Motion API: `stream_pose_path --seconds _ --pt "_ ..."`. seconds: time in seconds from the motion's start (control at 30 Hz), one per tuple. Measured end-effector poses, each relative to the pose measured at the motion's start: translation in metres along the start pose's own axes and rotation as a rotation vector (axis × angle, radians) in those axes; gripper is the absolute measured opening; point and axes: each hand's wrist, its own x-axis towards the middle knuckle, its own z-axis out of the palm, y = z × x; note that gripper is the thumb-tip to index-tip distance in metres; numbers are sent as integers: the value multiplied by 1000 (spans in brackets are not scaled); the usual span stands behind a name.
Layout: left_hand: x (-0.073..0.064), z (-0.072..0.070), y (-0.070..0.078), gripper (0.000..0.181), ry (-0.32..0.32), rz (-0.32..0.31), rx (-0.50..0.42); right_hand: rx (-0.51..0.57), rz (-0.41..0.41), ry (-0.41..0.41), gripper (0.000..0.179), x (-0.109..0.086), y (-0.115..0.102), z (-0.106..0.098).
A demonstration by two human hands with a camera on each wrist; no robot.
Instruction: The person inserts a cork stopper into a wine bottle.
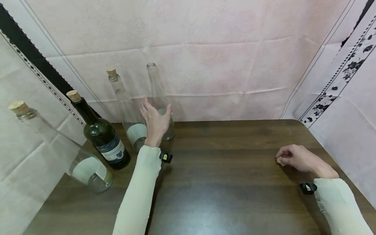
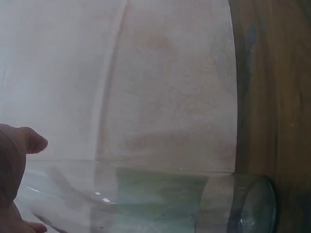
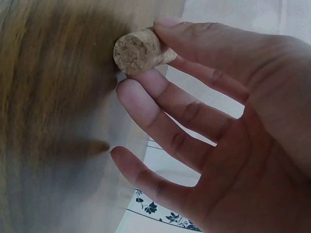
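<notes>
At the back of the table stands a clear glass bottle (image 1: 155, 86) with a bare mouth and a pale label. My left hand (image 1: 155, 122) is at its near side, thumb and fingers spread to either side of the body. In the left wrist view the thumb (image 2: 35, 141) shows a gap from the glass bottle (image 2: 160, 199). Over the right part of the table, my right hand (image 1: 301, 160) pinches a cork (image 3: 138, 52) between thumb and fingertips, its little finger held apart. The head view mostly hides this cork behind the fingers.
Left of my left hand stand a corked clear bottle (image 1: 123, 94), a corked dark green wine bottle (image 1: 102, 133) and a larger corked clear bottle (image 1: 91, 169). The brown wooden table (image 1: 217, 182) ends at pale cloth hangings (image 1: 220, 65) at the back and sides.
</notes>
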Motion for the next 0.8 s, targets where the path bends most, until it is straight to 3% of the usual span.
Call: stream_pose_path --seconds 0.23,0.47,0.8 --pt "5 11 -8 105 -9 -14 -25 18 12 -11 4 -1 0 1" --pt "6 19 -12 74 52 7 -39 16 3 -10 6 0 2 0" --pt "-7 9 -8 76 16 -5 -7 -25 -16 30 12 1 -3 -2"
